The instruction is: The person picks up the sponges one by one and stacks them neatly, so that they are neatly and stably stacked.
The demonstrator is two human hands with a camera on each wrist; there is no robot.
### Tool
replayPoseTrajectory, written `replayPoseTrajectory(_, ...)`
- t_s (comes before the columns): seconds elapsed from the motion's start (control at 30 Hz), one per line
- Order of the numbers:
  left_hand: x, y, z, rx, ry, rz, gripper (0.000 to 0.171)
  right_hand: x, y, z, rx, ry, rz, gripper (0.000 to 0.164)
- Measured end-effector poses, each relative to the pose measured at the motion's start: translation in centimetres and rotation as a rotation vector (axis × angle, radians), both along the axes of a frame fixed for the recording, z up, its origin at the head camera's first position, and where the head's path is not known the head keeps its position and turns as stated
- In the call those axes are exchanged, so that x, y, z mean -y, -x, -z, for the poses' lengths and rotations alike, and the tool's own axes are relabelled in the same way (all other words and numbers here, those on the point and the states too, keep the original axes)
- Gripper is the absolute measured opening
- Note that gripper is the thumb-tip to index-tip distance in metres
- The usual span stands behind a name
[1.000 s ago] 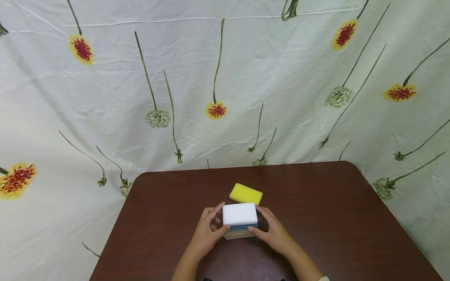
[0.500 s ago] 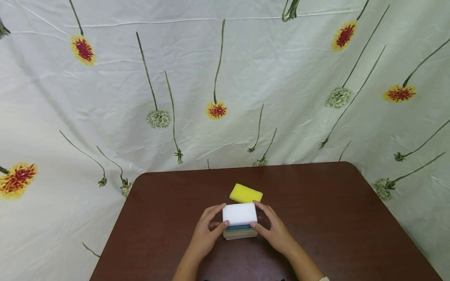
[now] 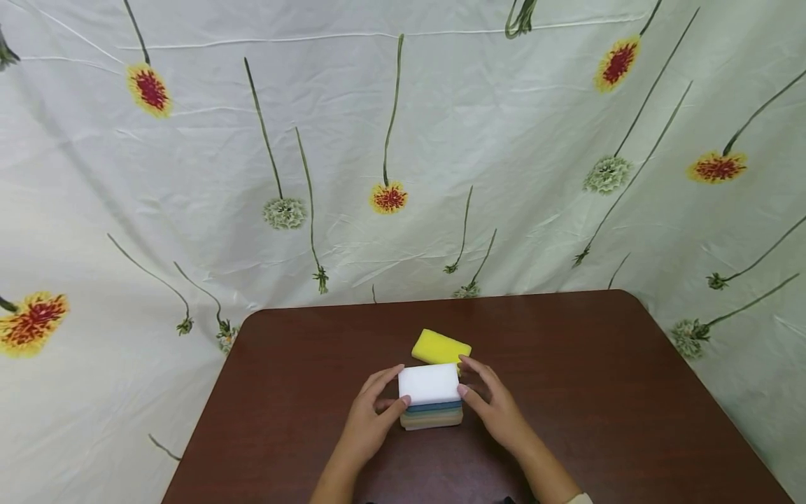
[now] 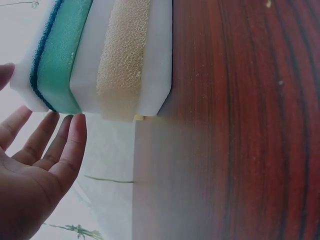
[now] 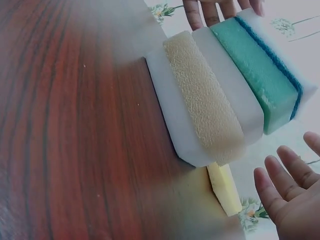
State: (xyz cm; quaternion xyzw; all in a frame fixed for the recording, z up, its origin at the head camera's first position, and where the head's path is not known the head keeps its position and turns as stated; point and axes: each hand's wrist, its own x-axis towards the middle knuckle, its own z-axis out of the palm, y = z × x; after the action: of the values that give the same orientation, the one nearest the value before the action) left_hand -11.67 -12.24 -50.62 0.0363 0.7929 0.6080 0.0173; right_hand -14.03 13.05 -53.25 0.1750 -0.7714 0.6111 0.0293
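Note:
A stack of sponges stands upright on the table. On top lies a white sponge (image 3: 429,383), above a green sponge (image 4: 62,60) with a dark blue scouring layer (image 4: 43,52). Lower come a white sponge (image 4: 95,55), a beige porous sponge (image 4: 124,55) and, at the bottom, another white sponge (image 4: 159,55). My left hand (image 3: 370,413) touches the stack's left end with fairly straight fingers, its thumb at the top sponge's near corner. My right hand (image 3: 502,411) is spread just off the right end, palm facing the stack in the right wrist view.
Just behind the stack a yellow sponge (image 3: 441,346) lies askew on the dark brown table (image 3: 302,357). A white cloth (image 3: 340,140) printed with flowers hangs beyond the table's far edge.
My right hand has let go of the white top sponge and drawn slightly to the right. My left hand remains at the stack's left end, its thumb slightly higher.

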Motion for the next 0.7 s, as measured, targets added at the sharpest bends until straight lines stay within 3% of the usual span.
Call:
replayPoseTrajectory(0.33, 0.0, 0.0, -0.1, 0.017, 0.006, 0.011, 0.052, -1.0, 1.4, 0.7, 0.151, 0.047, 0.14, 0.056)
replayPoseTrajectory(0.57, 0.0, -0.1, -0.1, 0.018, 0.013, 0.008, 0.052, -1.3, 2.3, 1.2, 0.15, -0.059, 0.179, 0.062)
replayPoseTrajectory(0.7, 0.0, -0.1, -0.1, 0.013, 0.018, 0.007, 0.052, -1.4, 2.8, 1.4, 0.196, -0.125, 0.189, 0.065)
